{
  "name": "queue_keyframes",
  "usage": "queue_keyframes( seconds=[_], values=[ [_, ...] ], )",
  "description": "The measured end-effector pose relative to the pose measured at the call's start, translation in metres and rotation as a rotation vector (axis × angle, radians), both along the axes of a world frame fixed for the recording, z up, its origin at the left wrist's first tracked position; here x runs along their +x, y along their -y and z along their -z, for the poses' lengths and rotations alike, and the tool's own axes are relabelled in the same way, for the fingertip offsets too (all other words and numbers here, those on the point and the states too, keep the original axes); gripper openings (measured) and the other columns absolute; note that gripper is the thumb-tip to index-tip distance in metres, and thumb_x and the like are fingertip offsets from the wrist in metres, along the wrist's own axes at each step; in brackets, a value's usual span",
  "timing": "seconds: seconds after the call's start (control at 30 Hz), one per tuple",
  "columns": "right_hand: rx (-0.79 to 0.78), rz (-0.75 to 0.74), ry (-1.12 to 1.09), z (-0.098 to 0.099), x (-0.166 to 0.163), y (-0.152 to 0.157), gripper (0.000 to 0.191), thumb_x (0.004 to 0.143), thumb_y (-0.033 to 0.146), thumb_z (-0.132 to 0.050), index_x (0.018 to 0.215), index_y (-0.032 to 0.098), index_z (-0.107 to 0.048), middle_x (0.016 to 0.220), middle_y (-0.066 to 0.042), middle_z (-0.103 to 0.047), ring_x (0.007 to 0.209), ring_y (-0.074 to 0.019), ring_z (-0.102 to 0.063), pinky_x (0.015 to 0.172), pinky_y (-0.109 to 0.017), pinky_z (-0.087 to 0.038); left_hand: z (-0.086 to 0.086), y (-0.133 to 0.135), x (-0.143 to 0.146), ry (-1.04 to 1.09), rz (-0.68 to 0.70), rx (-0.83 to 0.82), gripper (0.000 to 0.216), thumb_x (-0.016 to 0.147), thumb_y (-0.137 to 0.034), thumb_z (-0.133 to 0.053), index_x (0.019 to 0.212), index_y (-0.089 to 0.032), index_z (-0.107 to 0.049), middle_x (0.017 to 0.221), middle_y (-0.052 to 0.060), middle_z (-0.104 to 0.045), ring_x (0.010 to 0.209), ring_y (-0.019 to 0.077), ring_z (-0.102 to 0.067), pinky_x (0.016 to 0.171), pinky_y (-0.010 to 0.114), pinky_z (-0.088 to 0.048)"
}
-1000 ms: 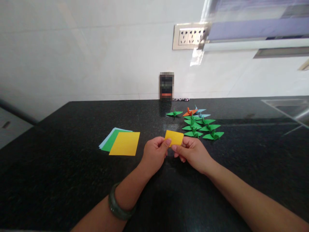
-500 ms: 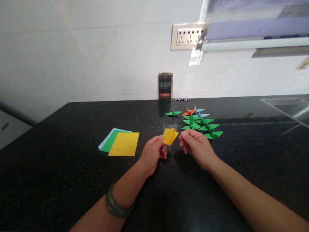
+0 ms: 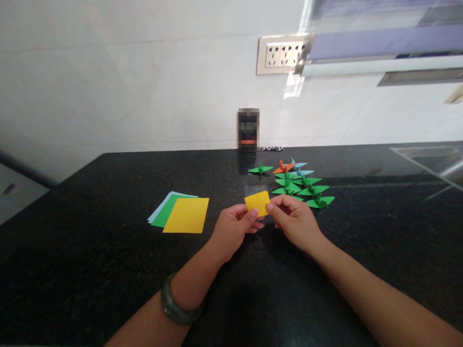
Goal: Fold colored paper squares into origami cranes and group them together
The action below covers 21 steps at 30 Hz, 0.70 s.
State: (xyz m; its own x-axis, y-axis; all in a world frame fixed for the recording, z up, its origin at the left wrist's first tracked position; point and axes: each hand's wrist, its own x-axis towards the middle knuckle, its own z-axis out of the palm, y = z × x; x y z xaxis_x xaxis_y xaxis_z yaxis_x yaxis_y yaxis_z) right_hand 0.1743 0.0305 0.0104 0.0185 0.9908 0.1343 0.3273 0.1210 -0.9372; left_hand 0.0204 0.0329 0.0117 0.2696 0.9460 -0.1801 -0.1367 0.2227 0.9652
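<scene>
A small folded yellow paper [image 3: 257, 203] is held up over the dark counter between both hands, its face a flat near-square. My left hand [image 3: 235, 229] pinches its lower left part, thumb on the front and fingers behind. At the right edge, the thumb and forefinger of my right hand [image 3: 294, 219] close on it. Just behind my right hand lie several green paper cranes [image 3: 306, 182]. To the left of my left hand rests a yellow square sheet [image 3: 186, 215], overlapping a green sheet [image 3: 164, 212] and a light blue sheet [image 3: 158, 210].
An orange paper crane [image 3: 283, 167] and light blue paper cranes [image 3: 304, 172] sit behind the green ones. One green crane [image 3: 260, 169] stands apart. A pixelated dark upright object [image 3: 248, 130] leans against the tiled wall, beside a beaded string [image 3: 272, 149]. A socket panel [image 3: 282, 55] is above.
My right hand has come left and taken hold of the folded paper's right edge. The paper's loose flaps now lie together as a flat square, and my left thumb has moved onto its front.
</scene>
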Motion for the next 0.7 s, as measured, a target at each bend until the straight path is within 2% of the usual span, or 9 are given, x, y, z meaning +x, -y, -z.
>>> queue_keyframes(
  seconds=[0.1,0.23,0.3,0.37,0.43,0.5,0.6,0.7],
  values=[
    [0.003,-0.027,-0.092,-0.0024,-0.0022,0.0011,0.021,0.072,0.036,-0.058,0.076,0.015,-0.057,0.065,0.0,-0.054,0.051,-0.0092,-0.047,0.044,-0.021,-0.038,-0.0028,0.0017,0.0,-0.047,0.005,-0.012,0.023,0.071,-0.03,-0.063,0.081,-0.01,-0.065,0.074,0.007,-0.068,0.057,0.0103,-0.061,0.053,0.02,-0.045],
    [-0.02,-0.074,-0.24,-0.0036,-0.0033,0.0004,0.023,0.068,0.032,-0.063,0.082,0.016,-0.055,0.063,0.003,-0.053,0.051,-0.008,-0.047,0.044,-0.019,-0.038,-0.0038,0.0022,0.0002,-0.039,0.064,-0.045,0.019,0.07,-0.028,-0.063,0.074,-0.01,-0.064,0.066,0.005,-0.066,0.052,0.0092,-0.059,0.051,0.019,-0.045],
    [-0.072,-0.074,-0.258,-0.0027,-0.0028,-0.0005,0.02,0.068,0.032,-0.062,0.076,0.016,-0.052,0.057,0.004,-0.05,0.046,-0.0067,-0.044,0.041,-0.018,-0.035,-0.0036,0.0016,-0.0001,-0.009,0.038,-0.041,0.02,0.07,-0.029,-0.063,0.077,-0.01,-0.064,0.065,0.004,-0.066,0.053,0.0089,-0.059,0.052,0.019,-0.046],
    [-0.097,-0.072,-0.252,-0.0013,-0.0021,-0.001,0.021,0.069,0.032,-0.061,0.079,0.016,-0.051,0.057,0.004,-0.052,0.045,-0.007,-0.044,0.04,-0.019,-0.035,-0.0036,0.0007,-0.0005,0.015,-0.007,-0.031,0.021,0.07,-0.029,-0.064,0.079,-0.011,-0.064,0.067,0.004,-0.067,0.056,0.0095,-0.06,0.054,0.019,-0.047],
    [-0.032,-0.065,-0.182,-0.0002,-0.0016,-0.0005,0.027,0.071,0.03,-0.059,0.093,0.017,-0.052,0.066,0.001,-0.058,0.052,-0.0099,-0.051,0.046,-0.021,-0.041,-0.0042,0.0003,-0.0008,0.009,-0.033,-0.02,0.02,0.068,-0.028,-0.065,0.079,-0.011,-0.064,0.069,0.004,-0.068,0.057,0.0099,-0.061,0.055,0.02,-0.047],
    [0.103,-0.046,-0.019,-0.0002,-0.001,0.0007,0.033,0.074,0.026,-0.057,0.105,0.019,-0.053,0.084,-0.004,-0.063,0.067,-0.0138,-0.057,0.055,-0.025,-0.046,-0.0051,0.0004,-0.0006,-0.004,-0.026,-0.015,0.019,0.068,-0.025,-0.066,0.08,-0.011,-0.064,0.07,0.004,-0.068,0.057,0.0098,-0.061,0.055,0.02,-0.047],
    [0.283,-0.073,0.22,-0.0014,0.0003,0.0029,0.028,0.077,0.022,-0.053,0.105,0.022,-0.059,0.1,-0.007,-0.061,0.084,-0.0176,-0.057,0.063,-0.029,-0.047,-0.0058,0.0014,0.0003,0.011,0.003,-0.038,0.022,0.067,-0.021,-0.067,0.086,-0.011,-0.064,0.071,0.004,-0.069,0.06,0.01,-0.062,0.057,0.019,-0.047],
    [0.342,-0.081,0.262,-0.0008,0.0001,0.0033,0.028,0.078,0.02,-0.053,0.105,0.023,-0.06,0.101,-0.008,-0.059,0.089,-0.0189,-0.056,0.063,-0.029,-0.048,-0.0039,0.0023,0.001,0.057,0.026,-0.092,0.025,0.065,-0.017,-0.068,0.088,-0.012,-0.06,0.073,0.004,-0.069,0.064,0.0108,-0.064,0.059,0.019,-0.047]
  ],
)
